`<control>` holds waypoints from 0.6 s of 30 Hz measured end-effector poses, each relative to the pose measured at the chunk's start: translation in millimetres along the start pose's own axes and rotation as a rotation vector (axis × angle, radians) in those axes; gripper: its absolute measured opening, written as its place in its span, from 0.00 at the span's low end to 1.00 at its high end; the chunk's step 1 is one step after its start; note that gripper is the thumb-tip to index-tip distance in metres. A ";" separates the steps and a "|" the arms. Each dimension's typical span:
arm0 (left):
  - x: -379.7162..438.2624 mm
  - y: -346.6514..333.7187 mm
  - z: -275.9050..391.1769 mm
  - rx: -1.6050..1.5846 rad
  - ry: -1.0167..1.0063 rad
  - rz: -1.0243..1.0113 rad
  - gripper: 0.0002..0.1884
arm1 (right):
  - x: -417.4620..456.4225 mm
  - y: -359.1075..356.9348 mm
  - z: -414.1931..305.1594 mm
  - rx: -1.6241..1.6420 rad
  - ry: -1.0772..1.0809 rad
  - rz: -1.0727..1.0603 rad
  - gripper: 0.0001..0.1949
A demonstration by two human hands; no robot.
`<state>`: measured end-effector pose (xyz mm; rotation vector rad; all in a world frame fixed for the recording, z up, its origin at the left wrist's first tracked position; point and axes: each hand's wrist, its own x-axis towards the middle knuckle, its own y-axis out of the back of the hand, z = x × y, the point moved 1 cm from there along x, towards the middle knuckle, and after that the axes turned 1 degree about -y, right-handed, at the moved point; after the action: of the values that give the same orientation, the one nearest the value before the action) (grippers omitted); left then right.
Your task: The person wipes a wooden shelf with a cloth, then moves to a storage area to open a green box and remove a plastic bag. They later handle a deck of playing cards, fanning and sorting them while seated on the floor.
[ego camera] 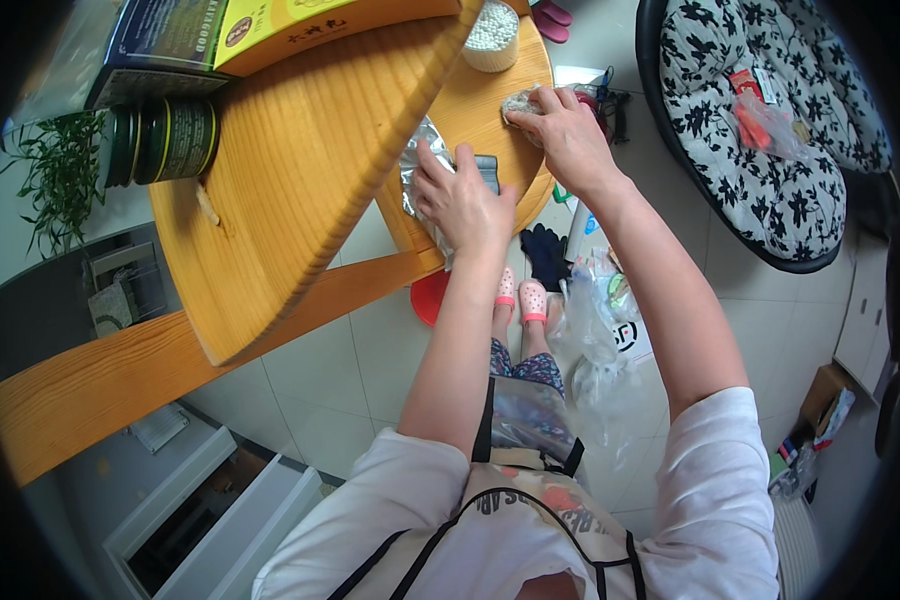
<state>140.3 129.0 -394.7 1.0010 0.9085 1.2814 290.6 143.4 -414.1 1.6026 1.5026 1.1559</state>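
My right hand point(570, 135) has its fingers closed on a crumpled greyish cloth point(521, 109) at the right side of a lower wooden shelf point(487, 94). To its left, my left hand point(465, 195) rests with bent, spread fingers over a silver foil packet point(412, 165); whether it grips the foil I cannot tell. A small dark grey object point(487, 171) lies beside that hand's fingers, partly hidden by them. Beyond both hands stands a ribbed tub of cotton swabs point(491, 37), partly covered by the upper shelf's edge.
An upper wooden shelf point(307, 142) juts out at left, bearing a dark green jar point(176, 141) and a yellow box point(307, 30). On the floor lie dark gloves point(546, 251), plastic bags point(592, 300) and a red basin point(429, 298). A patterned cushioned chair point(750, 150) stands at right.
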 end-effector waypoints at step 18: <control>14.7 87.0 -23.1 -0.692 0.240 0.392 0.25 | 94.3 -121.8 -125.0 0.043 0.189 0.244 0.11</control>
<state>91.7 147.2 -319.6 0.4851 0.3810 1.9027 122.3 239.1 -457.7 1.7862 1.4862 1.4533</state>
